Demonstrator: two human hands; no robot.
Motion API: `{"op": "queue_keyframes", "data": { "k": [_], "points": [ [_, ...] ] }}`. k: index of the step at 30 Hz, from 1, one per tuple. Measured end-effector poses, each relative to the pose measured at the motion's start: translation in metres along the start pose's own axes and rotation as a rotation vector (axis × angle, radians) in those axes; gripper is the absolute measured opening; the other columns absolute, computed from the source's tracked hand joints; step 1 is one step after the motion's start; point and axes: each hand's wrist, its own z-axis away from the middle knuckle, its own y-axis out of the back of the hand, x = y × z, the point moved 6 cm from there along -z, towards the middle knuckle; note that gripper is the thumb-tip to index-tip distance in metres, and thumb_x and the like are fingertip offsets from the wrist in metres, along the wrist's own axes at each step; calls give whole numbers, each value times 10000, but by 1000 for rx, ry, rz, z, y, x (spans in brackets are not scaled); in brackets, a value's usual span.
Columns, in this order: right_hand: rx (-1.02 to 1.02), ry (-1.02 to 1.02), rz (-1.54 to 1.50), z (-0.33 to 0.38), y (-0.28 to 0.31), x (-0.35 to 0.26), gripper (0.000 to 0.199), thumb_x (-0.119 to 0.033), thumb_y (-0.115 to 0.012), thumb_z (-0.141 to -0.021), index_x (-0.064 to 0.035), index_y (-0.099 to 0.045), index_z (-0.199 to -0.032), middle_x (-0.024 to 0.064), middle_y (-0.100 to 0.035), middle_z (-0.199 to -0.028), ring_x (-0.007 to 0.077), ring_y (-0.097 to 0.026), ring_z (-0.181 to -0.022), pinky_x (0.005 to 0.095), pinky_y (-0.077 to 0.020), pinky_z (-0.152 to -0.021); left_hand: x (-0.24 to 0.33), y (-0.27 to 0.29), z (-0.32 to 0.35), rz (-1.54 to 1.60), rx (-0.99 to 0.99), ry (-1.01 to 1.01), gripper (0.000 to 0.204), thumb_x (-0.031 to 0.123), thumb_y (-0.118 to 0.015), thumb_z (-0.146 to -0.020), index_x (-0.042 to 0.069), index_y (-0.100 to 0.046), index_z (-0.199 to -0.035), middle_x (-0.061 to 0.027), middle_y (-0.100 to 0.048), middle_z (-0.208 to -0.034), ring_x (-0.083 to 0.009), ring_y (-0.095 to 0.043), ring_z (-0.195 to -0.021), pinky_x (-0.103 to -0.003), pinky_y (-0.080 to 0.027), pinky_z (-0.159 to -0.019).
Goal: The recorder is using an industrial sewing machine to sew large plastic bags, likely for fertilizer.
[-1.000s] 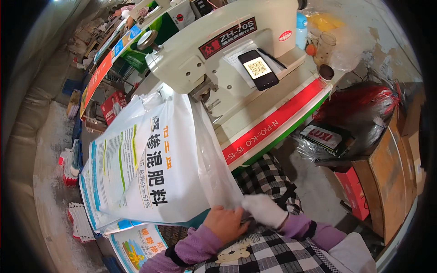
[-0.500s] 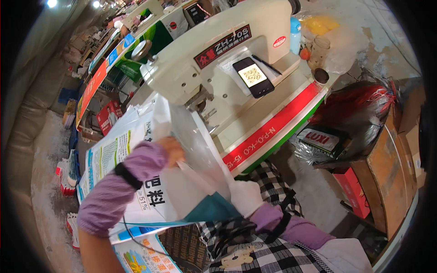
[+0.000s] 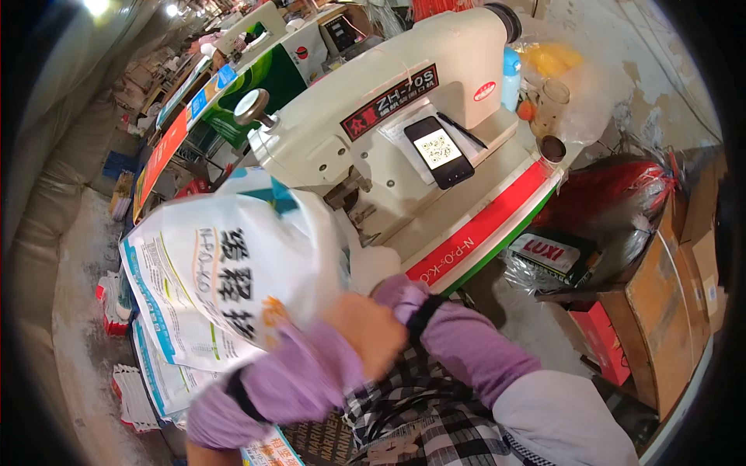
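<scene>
A large white printed sack [image 3: 272,256] with blue edging is bunched and raised in front of a cream sewing machine [image 3: 326,159]. At its near edge, my bare left hand [image 3: 369,334] is closed on the sack, smeared by motion. My right hand [image 3: 379,268], in a white glove, is at the sack's right edge, close to the machine's front. Its fingers blend into the white sack, but it looks closed on the edge. The left forearm crosses low in front of the sack, near the right wrist.
A lit phone [image 3: 439,151] and a pen [image 3: 462,130] lie on the machine's bed. More printed sacks [image 3: 159,365] lie under the raised one. Cardboard boxes [image 3: 660,311] and a plastic-wrapped bundle [image 3: 606,194] stand at the right. A blue bottle [image 3: 510,78] stands behind the machine.
Both hands have shifted: the left toward me and right, the right up and left toward the machine. The sack has gone from spread out to bunched and curled, exposing sacks beneath.
</scene>
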Motion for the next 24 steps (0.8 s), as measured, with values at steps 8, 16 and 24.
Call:
{"op": "queue_keyframes", "data": {
  "k": [8, 16, 24],
  "points": [
    [555, 412, 367, 68, -38, 18, 495, -35, -424, -835, 22, -432, -1326, 182, -623, -1100, 234, -616, -978, 355, -489, -828, -79, -12, -8, 14, 603, -53, 228, 172, -568, -774, 55, -662, -944, -229, -629, -996, -362, -654, -798, -445, -525, -709],
    [549, 172, 601, 120, -44, -33, 292, -220, -443, -932, 13, -599, -1014, 172, -647, -816, 280, -640, -814, 355, -477, -731, -100, -115, 17, 314, 366, 436, 419, 119, -499, -830, 100, -533, -1247, -218, -547, -1215, -416, -578, -1024, -457, -467, -909],
    [862, -142, 1437, 60, -35, -86, 514, -349, -403, -913, -76, -382, -1348, 198, -669, -844, 364, -655, -775, 492, -492, -694, -5, -90, 2, 318, 349, 72, 382, 394, -617, -816, 50, -634, -981, -164, -633, -895, -335, -620, -872, -439, -501, -756]
  ]
}}
